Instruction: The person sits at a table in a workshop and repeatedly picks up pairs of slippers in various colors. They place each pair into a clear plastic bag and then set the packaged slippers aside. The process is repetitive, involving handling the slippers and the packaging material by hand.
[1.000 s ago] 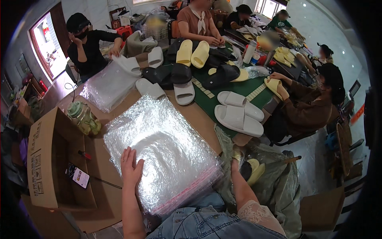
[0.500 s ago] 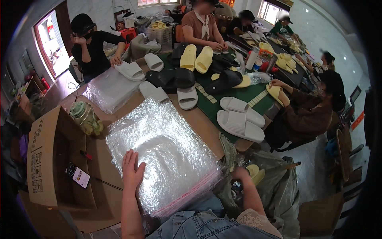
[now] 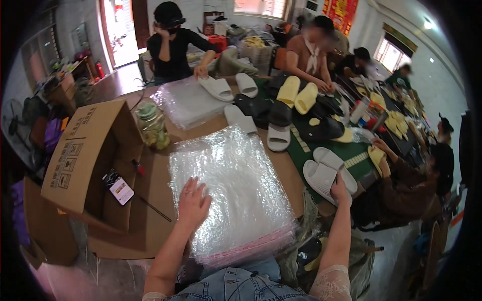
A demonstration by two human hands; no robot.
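Observation:
A stack of clear plastic packing bags with pink-edged openings lies in front of me. My left hand rests on its left part, fingers spread. Over to the right, a pair of light grey slippers sits at the corner of the green mat, one overlapping the other. My right hand has its fingers closed at the edge of the nearer slipper; the fingers underneath are hidden.
On the left stand a cardboard box with a phone and a glass jar. More plastic bags, black slippers and yellow slippers lie farther back. Several people sit around the tables. A sack hangs below right.
My right hand has gone from the sack at lower right up to the grey slippers and taken hold of one. My left hand stays on the bags. The view has turned left.

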